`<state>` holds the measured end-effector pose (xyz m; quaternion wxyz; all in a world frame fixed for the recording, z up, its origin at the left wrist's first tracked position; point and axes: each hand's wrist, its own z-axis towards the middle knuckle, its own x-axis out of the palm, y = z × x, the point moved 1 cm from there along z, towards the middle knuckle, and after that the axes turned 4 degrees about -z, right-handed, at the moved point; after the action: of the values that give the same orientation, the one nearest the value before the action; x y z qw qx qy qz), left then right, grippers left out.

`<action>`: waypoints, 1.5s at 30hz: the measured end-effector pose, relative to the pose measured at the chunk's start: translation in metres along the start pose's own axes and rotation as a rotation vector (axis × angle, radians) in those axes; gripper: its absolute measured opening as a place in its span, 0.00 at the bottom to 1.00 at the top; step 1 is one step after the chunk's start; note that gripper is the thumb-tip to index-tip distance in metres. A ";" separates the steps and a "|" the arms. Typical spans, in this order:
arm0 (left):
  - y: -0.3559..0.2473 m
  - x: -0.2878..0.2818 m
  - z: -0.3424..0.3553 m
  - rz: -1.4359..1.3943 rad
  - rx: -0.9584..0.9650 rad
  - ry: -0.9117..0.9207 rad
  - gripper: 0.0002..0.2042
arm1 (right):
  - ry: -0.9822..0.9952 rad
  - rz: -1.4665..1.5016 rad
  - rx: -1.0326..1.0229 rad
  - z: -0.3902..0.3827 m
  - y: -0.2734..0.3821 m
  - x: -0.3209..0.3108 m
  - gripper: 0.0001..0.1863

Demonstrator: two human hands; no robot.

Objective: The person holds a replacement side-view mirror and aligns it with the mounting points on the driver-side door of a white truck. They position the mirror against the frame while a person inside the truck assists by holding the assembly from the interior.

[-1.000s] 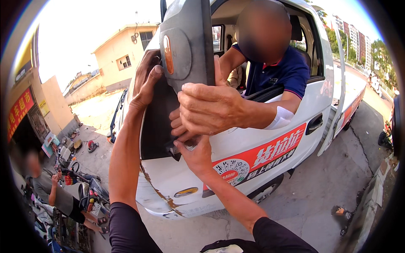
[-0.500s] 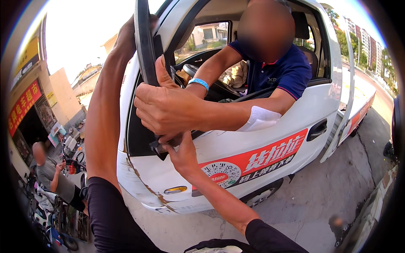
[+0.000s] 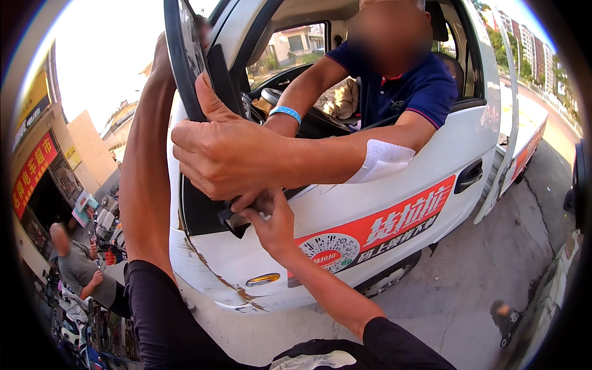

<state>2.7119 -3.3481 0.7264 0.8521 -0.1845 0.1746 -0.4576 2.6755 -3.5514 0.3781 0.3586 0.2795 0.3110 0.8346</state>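
Note:
My left hand point(image 3: 161, 61) is raised to the outer side of a tall black side mirror point(image 3: 187, 58) on a white truck; its fingers wrap behind the mirror and are mostly hidden. Low down, my right hand point(image 3: 274, 219) pinches the lower end of the black mirror bracket point(image 3: 229, 218). A person in the cab reaches out through the window. One of that person's hands point(image 3: 216, 154) grips the mirror's lower part, thumb up; their other hand is largely hidden behind this forearm, fingertips beside mine.
The truck door point(image 3: 370, 206) carries a red sticker with a round code. Its front corner point(image 3: 209, 271) is scratched. To the left, a bystander point(image 3: 83, 271) stands among parked two-wheelers before a shop. A low wall point(image 3: 549, 308) runs along the right.
The mirror has shifted left and tilted, with my left hand and the person's gripping hand moving along with it. My right hand stays at the bracket's lower end.

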 end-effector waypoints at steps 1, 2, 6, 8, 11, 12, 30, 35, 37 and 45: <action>-0.004 -0.002 -0.003 -0.276 -0.051 0.153 0.18 | -0.002 0.036 0.013 -0.001 0.001 0.000 0.30; -0.005 0.000 -0.004 -0.292 -0.041 0.159 0.18 | -0.010 0.021 0.003 -0.002 0.002 -0.001 0.30; -0.009 -0.005 0.001 -0.270 -0.039 0.213 0.16 | -0.047 0.038 0.068 -0.005 -0.002 0.002 0.29; -0.005 -0.007 0.004 -0.293 -0.033 0.290 0.16 | -0.079 0.070 0.066 -0.006 -0.006 0.002 0.27; -0.008 0.002 0.001 -0.494 -0.059 0.430 0.16 | -0.103 0.026 0.038 -0.006 -0.003 -0.003 0.27; -0.010 0.001 -0.004 -0.554 -0.121 0.386 0.16 | -0.099 -0.075 0.078 -0.007 0.001 -0.002 0.26; -0.031 0.030 -0.026 0.067 0.100 0.158 0.12 | -0.053 -0.140 -0.107 -0.014 -0.048 0.002 0.22; -0.027 0.028 -0.034 0.015 0.067 0.155 0.13 | 0.042 -0.405 -0.171 -0.014 -0.051 -0.002 0.12; -0.028 0.029 -0.033 -0.004 0.064 0.158 0.13 | 0.040 -0.508 -0.227 -0.015 -0.054 -0.001 0.12; -0.026 0.031 -0.037 -0.100 0.025 0.176 0.15 | 0.031 -0.599 -0.153 -0.019 -0.032 -0.007 0.15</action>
<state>2.6922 -3.3929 0.7023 0.8119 -0.1414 0.2335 -0.5161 2.6804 -3.5450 0.3408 0.6040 0.1346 0.3212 0.7169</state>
